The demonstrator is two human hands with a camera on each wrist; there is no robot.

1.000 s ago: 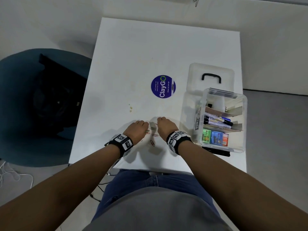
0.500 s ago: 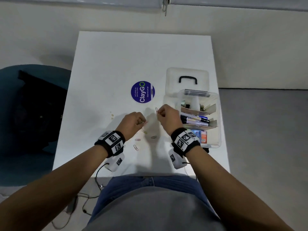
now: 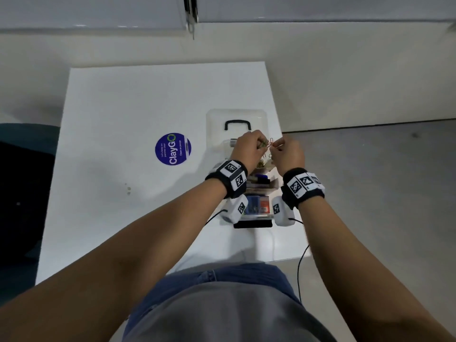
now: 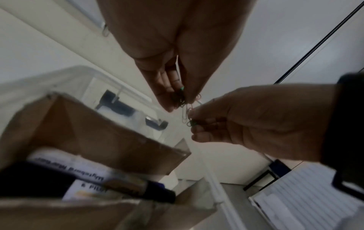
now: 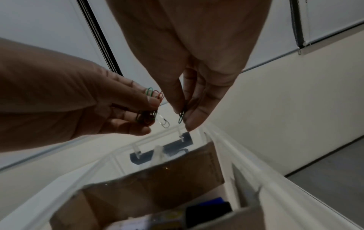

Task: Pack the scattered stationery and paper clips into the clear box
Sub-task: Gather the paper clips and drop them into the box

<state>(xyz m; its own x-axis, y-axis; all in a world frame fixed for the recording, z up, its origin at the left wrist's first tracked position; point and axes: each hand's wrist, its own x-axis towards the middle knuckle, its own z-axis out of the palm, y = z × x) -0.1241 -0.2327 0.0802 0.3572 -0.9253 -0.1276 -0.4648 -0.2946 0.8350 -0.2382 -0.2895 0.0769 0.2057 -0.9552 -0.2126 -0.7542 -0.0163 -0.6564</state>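
Over the far end of the open clear box (image 3: 256, 217), my two hands meet at the fingertips. My left hand (image 3: 262, 144) pinches a bunch of coloured paper clips (image 5: 146, 116), and a white clip (image 5: 164, 121) dangles from the bunch. My right hand (image 5: 183, 118) pinches a green paper clip (image 5: 180, 116) between thumb and fingers. In the left wrist view the left hand (image 4: 180, 101) holds its dark clips right beside the clips (image 4: 190, 123) in the right hand. Brown card dividers (image 5: 177, 171) and markers (image 4: 118, 185) fill the box below.
The box's lid (image 3: 237, 117) with a black handle lies flat just beyond the box. A round purple sticker (image 3: 173, 149) marks the white table (image 3: 123, 107). Small yellowish bits (image 3: 127, 188) lie left of the box. A flat black thing (image 3: 253, 224) sticks out at the box's near end.
Both hands lifted off the table with paper clips pinched and moved right and forward, from the table's near middle to above the box. The head camera view shifted right.
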